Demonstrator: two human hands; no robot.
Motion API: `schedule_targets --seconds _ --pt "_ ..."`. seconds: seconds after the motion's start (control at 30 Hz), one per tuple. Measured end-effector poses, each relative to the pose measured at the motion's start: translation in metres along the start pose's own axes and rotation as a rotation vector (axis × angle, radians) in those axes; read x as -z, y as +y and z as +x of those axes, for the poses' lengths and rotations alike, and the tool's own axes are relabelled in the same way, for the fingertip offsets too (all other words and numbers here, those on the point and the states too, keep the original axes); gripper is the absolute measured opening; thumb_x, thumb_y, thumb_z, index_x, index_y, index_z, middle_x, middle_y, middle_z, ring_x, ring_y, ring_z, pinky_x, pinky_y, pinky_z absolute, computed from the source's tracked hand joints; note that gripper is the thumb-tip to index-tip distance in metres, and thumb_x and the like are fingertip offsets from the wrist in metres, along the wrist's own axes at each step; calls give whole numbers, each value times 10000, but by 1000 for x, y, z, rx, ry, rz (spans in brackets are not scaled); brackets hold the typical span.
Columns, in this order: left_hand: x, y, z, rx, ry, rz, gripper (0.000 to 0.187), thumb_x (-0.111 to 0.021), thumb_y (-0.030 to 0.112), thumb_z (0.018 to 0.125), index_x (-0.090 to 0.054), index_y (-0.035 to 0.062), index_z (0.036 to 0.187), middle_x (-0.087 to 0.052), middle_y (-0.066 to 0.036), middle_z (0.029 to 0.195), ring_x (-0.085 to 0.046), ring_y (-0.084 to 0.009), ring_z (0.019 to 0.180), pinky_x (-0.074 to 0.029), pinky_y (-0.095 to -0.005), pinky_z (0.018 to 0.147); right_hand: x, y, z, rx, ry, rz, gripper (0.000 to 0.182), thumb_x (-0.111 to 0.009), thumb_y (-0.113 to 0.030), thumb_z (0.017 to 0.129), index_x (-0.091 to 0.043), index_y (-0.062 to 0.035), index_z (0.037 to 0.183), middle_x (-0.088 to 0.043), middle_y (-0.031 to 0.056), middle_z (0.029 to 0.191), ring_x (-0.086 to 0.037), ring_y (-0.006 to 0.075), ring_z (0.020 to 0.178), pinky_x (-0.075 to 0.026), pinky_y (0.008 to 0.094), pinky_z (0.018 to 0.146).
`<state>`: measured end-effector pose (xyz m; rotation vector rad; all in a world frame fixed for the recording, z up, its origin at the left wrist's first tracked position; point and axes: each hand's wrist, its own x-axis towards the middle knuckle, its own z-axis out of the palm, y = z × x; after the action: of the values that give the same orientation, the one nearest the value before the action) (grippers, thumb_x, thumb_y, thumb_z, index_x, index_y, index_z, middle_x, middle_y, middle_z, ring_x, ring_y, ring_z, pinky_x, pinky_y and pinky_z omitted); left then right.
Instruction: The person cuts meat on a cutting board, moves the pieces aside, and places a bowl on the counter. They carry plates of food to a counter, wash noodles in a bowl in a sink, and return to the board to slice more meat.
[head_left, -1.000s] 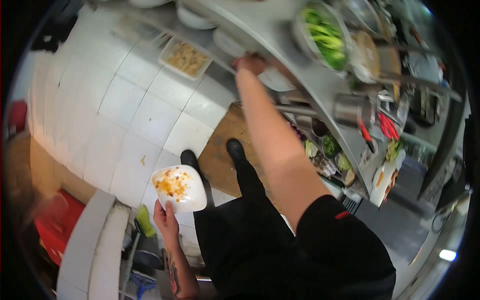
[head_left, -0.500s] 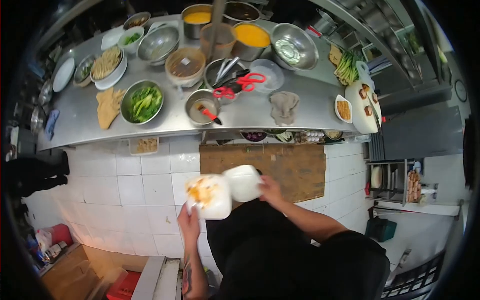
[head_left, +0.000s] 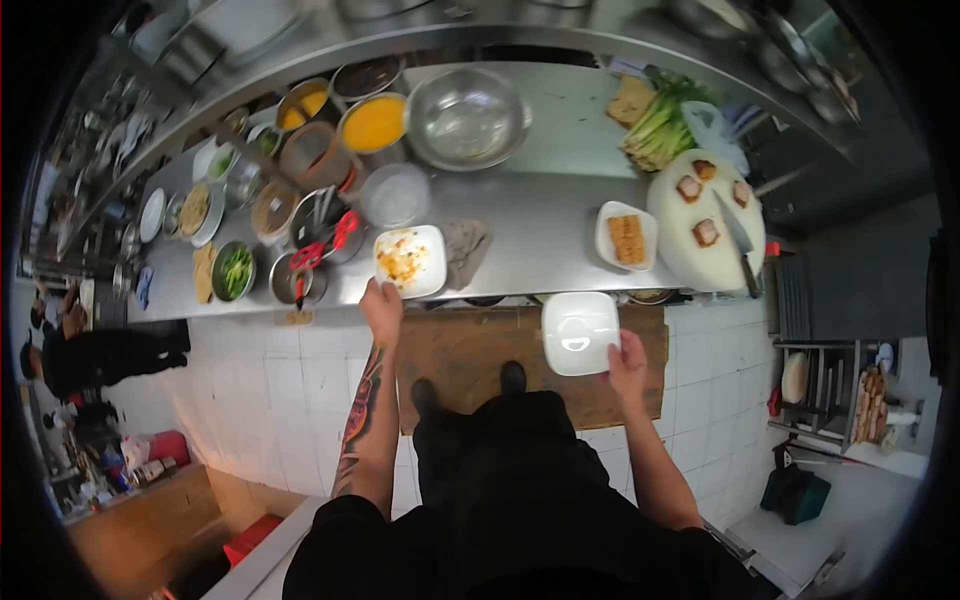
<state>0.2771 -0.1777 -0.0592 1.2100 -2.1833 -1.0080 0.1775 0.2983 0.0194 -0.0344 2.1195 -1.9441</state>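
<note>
My left hand [head_left: 381,308] grips the near edge of a white square plate [head_left: 428,275] smeared with orange and white food bits. That plate is at the counter's front edge, beside a crumpled grey cloth [head_left: 465,250]. My right hand [head_left: 627,366] holds a clean-looking white square dish [head_left: 580,333] by its right side, over the floor mat in front of the counter. Just beyond it, a small white dish [head_left: 606,240] with a browned food block stands on the counter [head_left: 540,230]. To its right lies a round white cutting board [head_left: 675,235] with several meat pieces and a knife [head_left: 741,240].
Left on the counter are a pot with red-handled scissors [head_left: 345,228], a bowl of greens [head_left: 234,271] and pots of yellow liquid [head_left: 374,122]. A large metal bowl [head_left: 468,120] stands behind. Another person [head_left: 110,355] is at far left.
The view has shifted right and closer to the counter. My hands have moved apart, the left one bringing the soiled plate to the counter edge, the right one carrying the clean dish rightward.
</note>
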Motion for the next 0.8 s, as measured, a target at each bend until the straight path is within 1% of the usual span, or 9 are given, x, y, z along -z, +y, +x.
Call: schedule_targets --seconds 0.2,0.27,0.33,0.43,0.5,0.57,0.67,0.73,0.8 --pt "-41 19 -4 59 32 43 286 -558 148 938 -656 -59 1110 -691 -281 776 -698 -465 730 -538 -517 673 -33 -74 124 5 -29 -250 340 -547 -67 1020 -598 -33 1354 -720 128 1058 -657 156 596 -534 315 461" --pt "-40 20 -5 -6 39 -17 316 -569 171 962 -646 -56 1168 -693 -254 764 -703 -416 705 -537 -498 661 -32 -61 221 332 19 -613 353 -556 -24 936 -640 -68 1276 -731 196 1003 -722 396 854 -577 488 775" --pt "-29 40 -12 17 30 -42 375 -590 219 1005 -624 -54 1261 -691 -200 754 -693 -308 665 -525 -452 628 -41 -90 292 293 27 -829 395 -601 -71 887 -655 -121 1276 -722 226 1118 -685 444 1038 -542 528 912" --pt "-5 54 -36 21 182 -42 405 -623 213 1031 -604 -51 1338 -636 -105 732 -600 -170 627 -482 -357 589 -47 -104 374 86 14 -902 427 -638 -115 876 -662 -172 1298 -720 205 1201 -700 394 1090 -556 504 928" --pt "2 85 -59 -23 139 -99 380 -628 172 1022 -612 -49 1331 -612 -77 725 -571 -154 630 -475 -334 596 -44 -67 426 -33 -10 -940 433 -601 -43 886 -670 -104 1310 -757 187 1120 -770 331 779 -620 407 595" --pt "-22 106 -80 -160 20 -262 324 -634 83 1000 -637 -35 1301 -560 -27 759 -508 -117 677 -465 -275 644 -46 -76 431 -117 -20 -872 429 -578 -34 891 -660 -87 1308 -749 192 1134 -773 319 772 -623 401 588" --pt "-61 216 -87 -467 -402 26 312 -658 47 940 -687 57 1251 -642 -160 1166 -651 -318 995 -568 -380 770 -36 -39 455 -64 -67 -1106 391 -572 -60 901 -624 -19 1286 -735 203 1160 -763 345 908 -628 434 768" --pt "-107 241 -69 -549 -319 208 404 -686 78 872 -672 67 1276 -540 -255 1329 -515 -457 1238 -432 -521 1072 -31 -42 444 26 -118 -1147 412 -576 -71 903 -614 -12 1309 -728 217 1165 -740 371 976 -604 456 833" --pt "-156 219 -32 -401 -264 471 492 -689 59 793 -633 40 1281 -520 -279 1312 -502 -485 1220 -435 -547 1058 -20 -92 404 117 -236 -1152 482 -589 -92 905 -575 -5 1379 -711 249 1182 -696 405 1097 -565 483 938"
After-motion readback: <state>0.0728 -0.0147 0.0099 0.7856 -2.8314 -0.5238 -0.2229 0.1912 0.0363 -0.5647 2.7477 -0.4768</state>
